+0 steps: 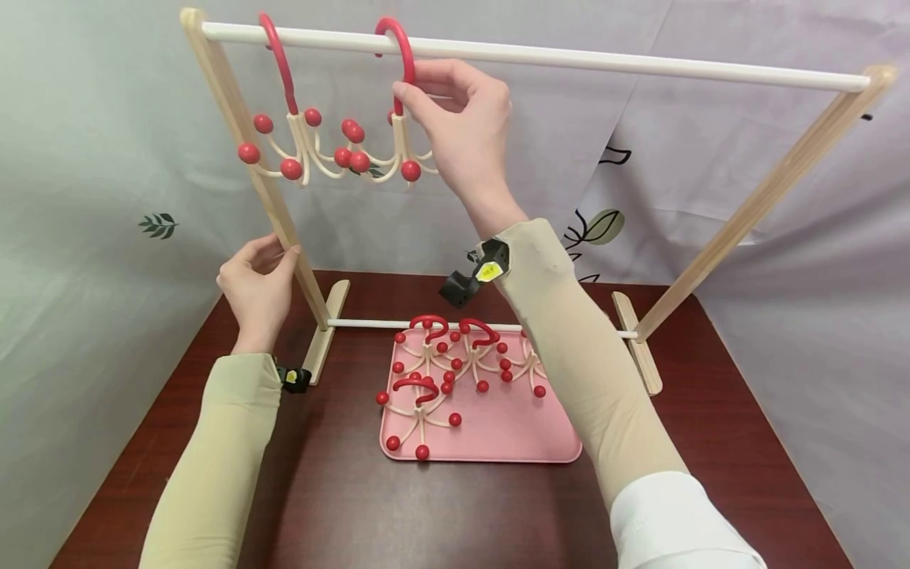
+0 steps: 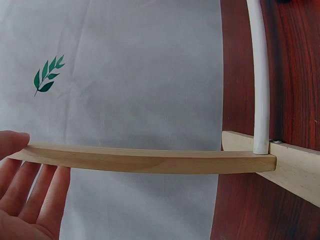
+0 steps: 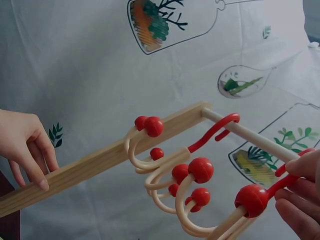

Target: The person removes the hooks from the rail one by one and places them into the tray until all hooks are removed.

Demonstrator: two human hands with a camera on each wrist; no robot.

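My right hand (image 1: 465, 126) pinches the red hook of a multi-arm hanger (image 1: 400, 138) between thumb and fingers. That hook curves over the white top rod (image 1: 569, 59) of a wooden rack. To its left, a second hanger (image 1: 298, 142) with red ball tips hangs from the same rod; its hook (image 3: 215, 131) shows in the right wrist view. My left hand (image 1: 259, 288) grips the rack's left post (image 2: 150, 160), thumb on one side and fingers on the other. Some arms of the pinched hanger are hidden behind my right hand.
A pink tray (image 1: 512, 435) on the dark wood table (image 1: 341, 506) holds several more hangers (image 1: 421, 415), partly covered by my right sleeve. The rack's right post (image 1: 753, 205) and lower rod (image 1: 370, 323) frame the back. Patterned cloth (image 1: 533, 158) hangs behind.
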